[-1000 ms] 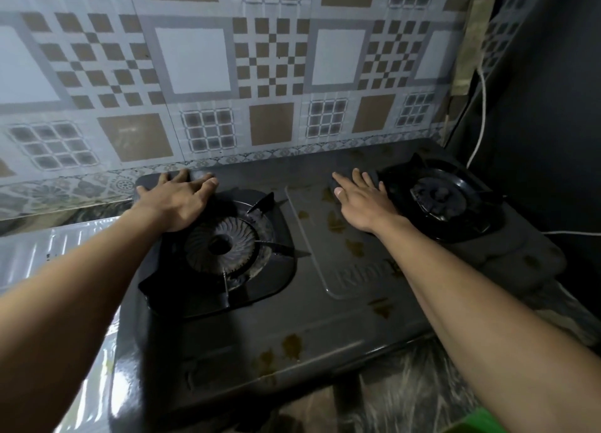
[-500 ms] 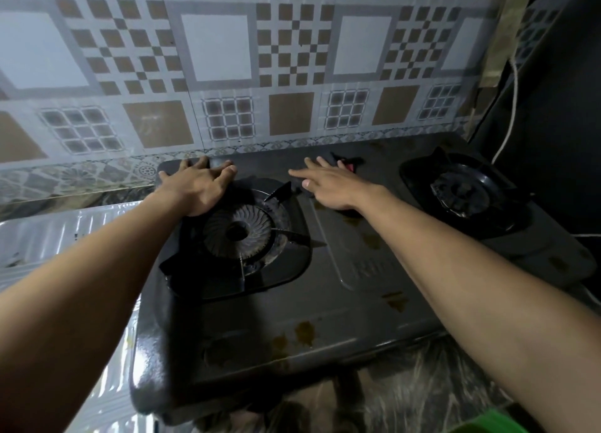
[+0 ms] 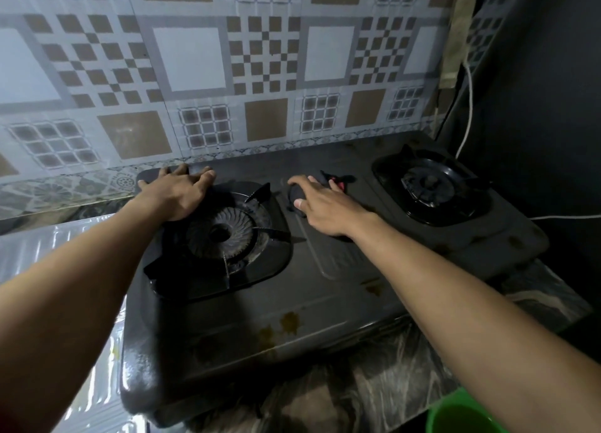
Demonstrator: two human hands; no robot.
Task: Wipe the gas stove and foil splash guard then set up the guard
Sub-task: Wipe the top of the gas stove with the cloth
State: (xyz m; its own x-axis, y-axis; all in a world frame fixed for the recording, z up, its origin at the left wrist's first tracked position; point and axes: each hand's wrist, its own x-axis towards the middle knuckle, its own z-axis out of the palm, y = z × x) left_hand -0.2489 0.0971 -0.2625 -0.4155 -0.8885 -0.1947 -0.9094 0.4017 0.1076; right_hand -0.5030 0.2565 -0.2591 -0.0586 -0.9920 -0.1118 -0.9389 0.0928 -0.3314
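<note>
A dark two-burner gas stove (image 3: 325, 302) sits on a marbled counter, with brown stains near its front edge. My left hand (image 3: 177, 193) lies flat and open on the stove's back left corner, beside the left burner (image 3: 221, 234). My right hand (image 3: 320, 201) presses a dark cloth with a red patch (image 3: 335, 180) onto the stove's top between the two burners, near the back edge. The right burner (image 3: 429, 185) is uncovered. The silver foil splash guard (image 3: 39, 247) lies flat on the counter left of the stove, partly hidden under my left arm.
A patterned tiled wall (image 3: 227, 74) rises right behind the stove. A white cable (image 3: 468, 107) hangs down in the dark right corner. A green container's rim (image 3: 455, 413) shows at the bottom right, below the counter edge.
My right hand has slid the cloth from beside the right burner leftward to the back middle of the stove. My left hand has stayed on the back left corner.
</note>
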